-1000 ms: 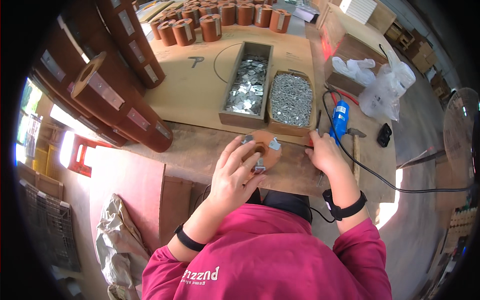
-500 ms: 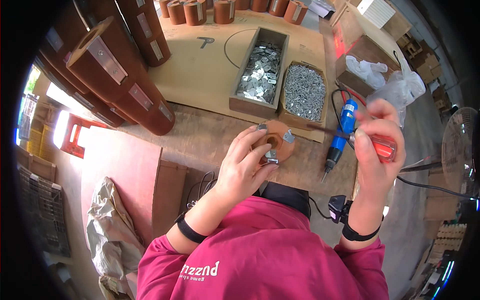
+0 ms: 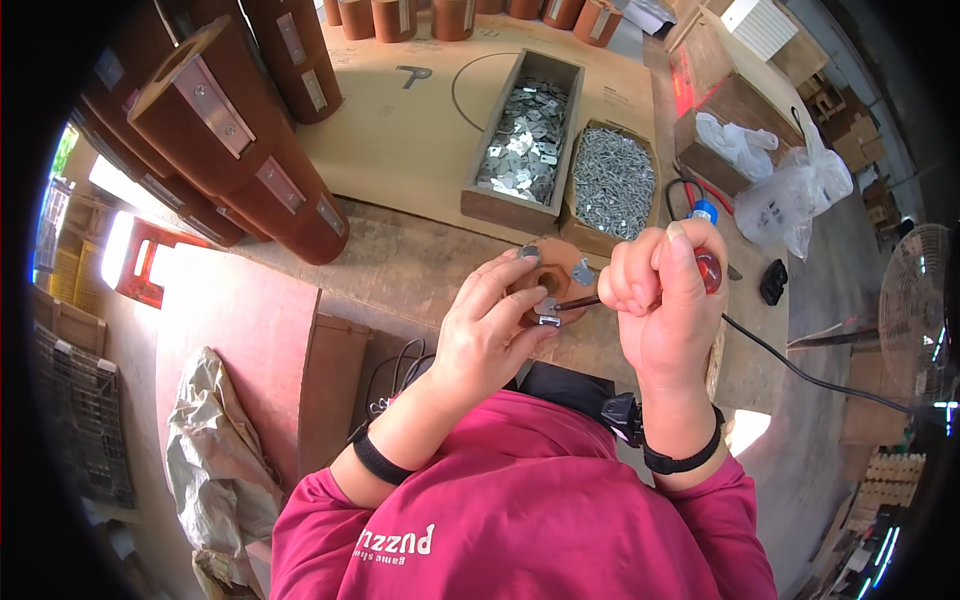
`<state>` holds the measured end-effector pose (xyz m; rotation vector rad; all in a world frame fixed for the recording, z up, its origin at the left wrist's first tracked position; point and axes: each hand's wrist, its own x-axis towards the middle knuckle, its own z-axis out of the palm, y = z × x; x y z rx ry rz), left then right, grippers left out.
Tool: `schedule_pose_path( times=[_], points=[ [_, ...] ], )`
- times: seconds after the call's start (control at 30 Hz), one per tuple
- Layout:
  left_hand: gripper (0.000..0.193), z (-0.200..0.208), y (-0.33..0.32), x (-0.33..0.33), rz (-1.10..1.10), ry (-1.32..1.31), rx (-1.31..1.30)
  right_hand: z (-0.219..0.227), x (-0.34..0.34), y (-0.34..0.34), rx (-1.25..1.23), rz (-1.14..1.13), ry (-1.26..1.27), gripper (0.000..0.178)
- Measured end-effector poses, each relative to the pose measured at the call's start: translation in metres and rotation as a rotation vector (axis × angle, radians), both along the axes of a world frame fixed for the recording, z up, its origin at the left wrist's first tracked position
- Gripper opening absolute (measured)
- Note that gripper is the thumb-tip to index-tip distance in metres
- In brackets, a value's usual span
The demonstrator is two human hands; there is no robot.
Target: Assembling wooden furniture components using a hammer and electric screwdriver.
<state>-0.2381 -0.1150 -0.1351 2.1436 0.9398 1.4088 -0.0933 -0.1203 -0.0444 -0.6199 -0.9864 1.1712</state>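
My left hand [image 3: 482, 318] is closed around the edge of a round brown piece [image 3: 552, 256] with a hole in its middle. Small metal plates sit on its top: a bent one [image 3: 582, 271] at the right rim, and another near my left thumb. My right hand [image 3: 660, 295] is in a fist around a screwdriver with a red handle [image 3: 708, 270]. The dark shaft points left, and its tip reaches the metal plate beside my left fingers. Whether the tip presses on the plate I cannot tell. My right hand hides most of a blue power screwdriver [image 3: 706, 210].
Beyond my hands stand a wooden box [image 3: 478, 205] of flat metal plates and a cardboard box [image 3: 590, 240] of screws. Brown cylinders [image 3: 230, 120] with metal strips stand at the left. Plastic bags [image 3: 795, 190] lie at the right, above a black cable [image 3: 770, 350].
My right hand has come left and turned into a fist, bringing the screwdriver's tip to the brown piece. It now covers most of the blue power screwdriver. My left hand keeps its hold.
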Motion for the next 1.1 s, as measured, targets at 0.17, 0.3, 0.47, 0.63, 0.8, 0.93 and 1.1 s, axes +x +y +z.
schedule_pose_path(
  times=[0.17, 0.3, 0.47, 0.63, 0.8, 0.93, 1.1],
  points=[
    [0.042, 0.001, 0.0, -0.001, -0.003, 0.015, -0.003, -0.002, -0.004, 0.0, 0.026, -0.054, -0.205, 0.021],
    [0.042, 0.0, 0.002, -0.001, -0.006, 0.021, 0.009, -0.001, -0.005, 0.0, 0.04, -0.076, -0.248, 0.021],
    [0.042, 0.002, 0.001, -0.001, -0.007, 0.024, 0.003, -0.002, -0.005, 0.001, 0.041, -0.086, -0.249, 0.022],
    [0.039, 0.003, 0.001, -0.001, -0.001, 0.015, -0.003, 0.0, -0.014, 0.001, 0.025, -0.113, -0.287, 0.023],
    [0.044, 0.0, 0.003, -0.002, -0.015, 0.044, 0.006, 0.001, -0.029, -0.001, 0.056, -0.25, -0.573, 0.02],
    [0.042, 0.001, 0.004, -0.001, -0.022, -0.002, 0.012, 0.0, -0.025, 0.002, 0.125, -0.141, -0.497, 0.018],
    [0.041, 0.005, 0.003, -0.004, -0.033, 0.03, -0.007, 0.018, -0.01, 0.026, 0.021, 0.414, -0.302, 0.017]
  ],
)
